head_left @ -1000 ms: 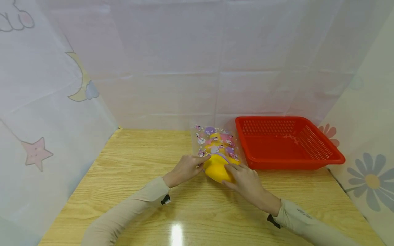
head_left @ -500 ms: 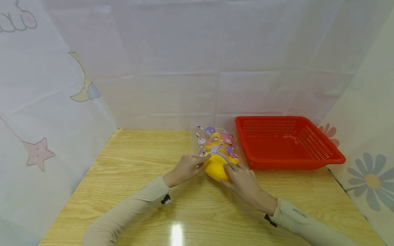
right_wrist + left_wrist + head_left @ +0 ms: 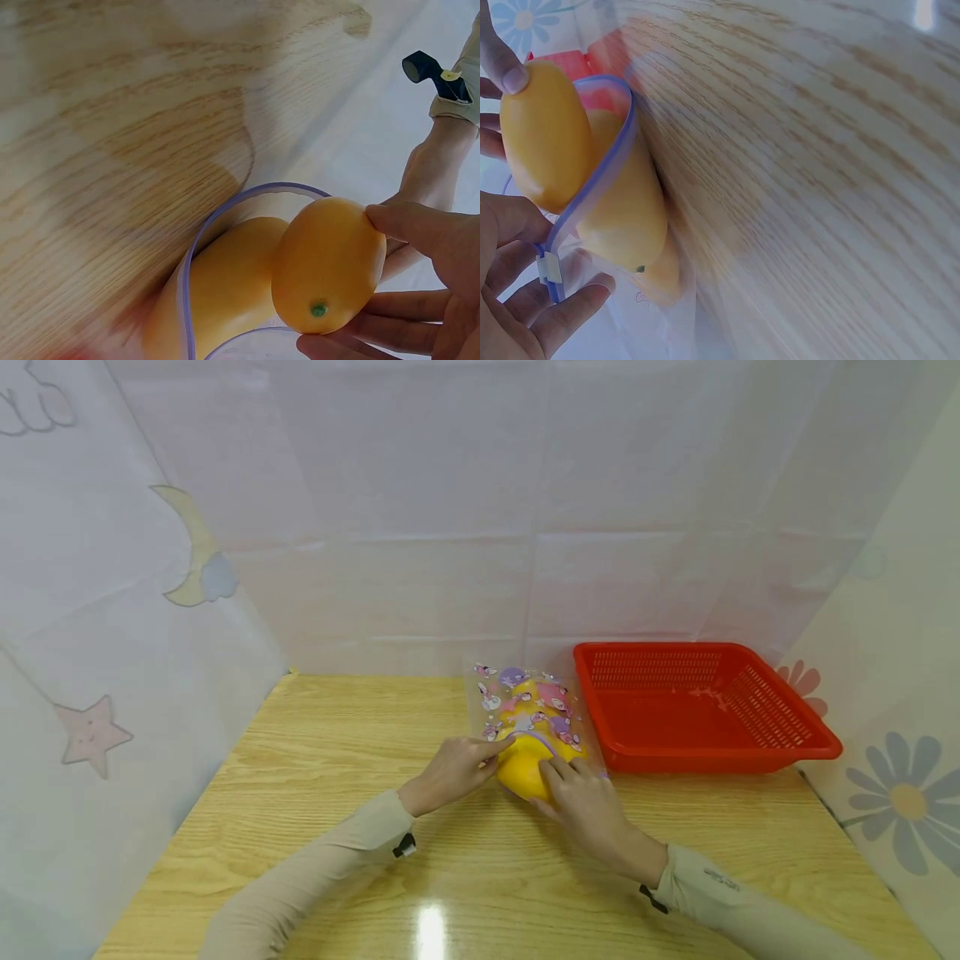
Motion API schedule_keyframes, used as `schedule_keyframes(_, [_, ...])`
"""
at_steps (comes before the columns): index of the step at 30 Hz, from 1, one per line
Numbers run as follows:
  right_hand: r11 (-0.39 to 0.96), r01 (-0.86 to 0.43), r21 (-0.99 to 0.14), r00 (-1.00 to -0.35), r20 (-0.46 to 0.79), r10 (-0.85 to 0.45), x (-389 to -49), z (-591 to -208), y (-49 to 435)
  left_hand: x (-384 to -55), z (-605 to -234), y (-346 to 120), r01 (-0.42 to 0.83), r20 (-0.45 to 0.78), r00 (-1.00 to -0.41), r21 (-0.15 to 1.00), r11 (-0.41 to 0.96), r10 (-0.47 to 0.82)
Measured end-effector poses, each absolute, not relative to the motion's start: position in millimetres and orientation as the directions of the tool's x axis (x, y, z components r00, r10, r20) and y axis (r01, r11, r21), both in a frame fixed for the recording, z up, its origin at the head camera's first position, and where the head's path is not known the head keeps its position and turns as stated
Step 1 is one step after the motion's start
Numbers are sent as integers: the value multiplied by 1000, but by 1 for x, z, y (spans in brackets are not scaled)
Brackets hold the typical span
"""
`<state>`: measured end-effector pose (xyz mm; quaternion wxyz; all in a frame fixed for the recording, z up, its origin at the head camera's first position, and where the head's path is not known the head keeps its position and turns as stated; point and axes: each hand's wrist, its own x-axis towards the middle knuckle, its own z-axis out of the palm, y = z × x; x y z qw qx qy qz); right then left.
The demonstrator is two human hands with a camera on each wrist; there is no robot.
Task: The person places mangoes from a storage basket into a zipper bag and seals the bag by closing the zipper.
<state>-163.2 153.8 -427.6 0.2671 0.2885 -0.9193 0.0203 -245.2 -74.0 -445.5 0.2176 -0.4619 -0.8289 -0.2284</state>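
A clear zip bag (image 3: 491,700) with pink and purple prints lies on the table, several yellow mangoes inside it. My left hand (image 3: 453,767) pinches the purple zip edge beside its white slider (image 3: 550,268), and the bag's mouth gapes toward me. With thumb and fingers my right hand (image 3: 588,803) grips a smooth yellow mango (image 3: 328,262) with a green stem spot, partly within the mouth. Just under it another mango (image 3: 229,274) lies inside the bag. The far mangoes show only through the printed film.
A red plastic basket (image 3: 712,753) stands right of the bag, close against it. The wooden table (image 3: 360,718) ends at a cloth-covered wall (image 3: 420,568) behind. Printed cloth also hangs on both sides.
My right hand has moved slightly left and inward with the mango, which sits a little deeper over the bag's mouth. The left hand keeps its hold on the zip edge.
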Motion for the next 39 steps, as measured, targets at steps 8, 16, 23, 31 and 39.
schedule_keyframes(8, [833,-538,130,-686,507,-522,-165,-429,148,-245,-445,-74,864,570,-481,179,471,666])
schedule_keyframes(16, [836,-518,182,-664,530,-527,-167,-431,145,-244,-445,-75,860,554,-493,192,473,671])
schedule_keyframes(23, [839,-500,214,-665,526,-530,-169,-432,144,-244,-446,-76,860,551,-496,206,467,671])
schedule_keyframes(31, [840,-481,250,-662,524,-535,-173,-434,142,-245,-449,-75,874,586,-465,188,447,664])
schedule_keyframes(39, [843,-474,254,-690,488,-535,-175,-433,141,-244,-448,-76,873,571,-471,191,449,672])
